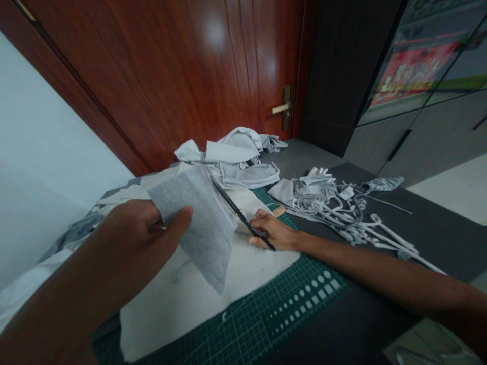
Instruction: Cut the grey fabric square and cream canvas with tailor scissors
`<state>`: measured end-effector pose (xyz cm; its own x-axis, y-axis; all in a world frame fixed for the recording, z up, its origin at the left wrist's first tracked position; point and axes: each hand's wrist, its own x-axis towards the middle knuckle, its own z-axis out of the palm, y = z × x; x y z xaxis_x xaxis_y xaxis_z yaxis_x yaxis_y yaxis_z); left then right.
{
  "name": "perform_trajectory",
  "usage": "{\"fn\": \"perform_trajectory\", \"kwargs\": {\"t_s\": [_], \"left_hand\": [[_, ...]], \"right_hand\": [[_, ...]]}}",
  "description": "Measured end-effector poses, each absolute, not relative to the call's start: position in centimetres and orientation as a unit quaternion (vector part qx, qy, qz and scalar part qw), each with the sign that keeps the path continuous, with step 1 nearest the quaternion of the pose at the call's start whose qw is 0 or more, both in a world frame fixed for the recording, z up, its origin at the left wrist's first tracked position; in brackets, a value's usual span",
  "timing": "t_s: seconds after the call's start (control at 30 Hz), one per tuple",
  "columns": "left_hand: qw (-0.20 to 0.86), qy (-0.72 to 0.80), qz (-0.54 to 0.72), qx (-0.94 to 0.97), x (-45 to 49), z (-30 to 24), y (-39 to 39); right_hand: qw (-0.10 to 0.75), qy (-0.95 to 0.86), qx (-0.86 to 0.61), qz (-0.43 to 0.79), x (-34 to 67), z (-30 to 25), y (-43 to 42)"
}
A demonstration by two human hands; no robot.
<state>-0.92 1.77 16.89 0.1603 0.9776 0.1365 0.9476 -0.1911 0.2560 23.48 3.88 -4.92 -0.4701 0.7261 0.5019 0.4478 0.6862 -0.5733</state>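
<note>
My left hand (pixel 163 223) pinches a grey piece of fabric (pixel 207 233) near its left edge, thumb on top, holding it raised and tilted. In my right hand (pixel 270 230) is a pair of black scissors (pixel 247 223), fingers wrapped round the handles. The blades lie along the fabric's right edge, where a pale seam line runs; how far they are parted I cannot tell. Under both hands a white cloth (pixel 167 319) is spread over a green cutting mat (pixel 304 304). Beyond my right hand a small wooden piece (pixel 279 211) rests on the mat.
Folded white and grey fabric (pixel 243 147) is heaped at the back, by a wooden door (pixel 171 76). To the right lies a tangled pile of grey and white scraps and strips (pixel 323 197) on the dark table (pixel 437 218). More cloth lies at the left.
</note>
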Motion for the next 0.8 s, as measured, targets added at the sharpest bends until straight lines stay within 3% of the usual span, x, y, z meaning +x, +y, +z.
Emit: {"fn": "perform_trajectory", "kwargs": {"t_s": [0.13, 0.5, 0.8], "left_hand": [[0.049, 0.639, 0.109, 0.76, -0.4, 17.4, 1.3], [0.012, 0.565, 0.278, 0.777, -1.2, 16.9, 1.8], [0.041, 0.561, 0.318, 0.763, -0.3, 16.5, 1.8]], "right_hand": [[0.374, -0.835, -0.361, 0.18, 23.5, -4.8, 3.7], [0.41, -0.804, -0.38, 0.203, 22.9, -4.5, 3.8], [0.422, -0.802, -0.348, 0.238, 23.2, -4.6, 3.8]]}}
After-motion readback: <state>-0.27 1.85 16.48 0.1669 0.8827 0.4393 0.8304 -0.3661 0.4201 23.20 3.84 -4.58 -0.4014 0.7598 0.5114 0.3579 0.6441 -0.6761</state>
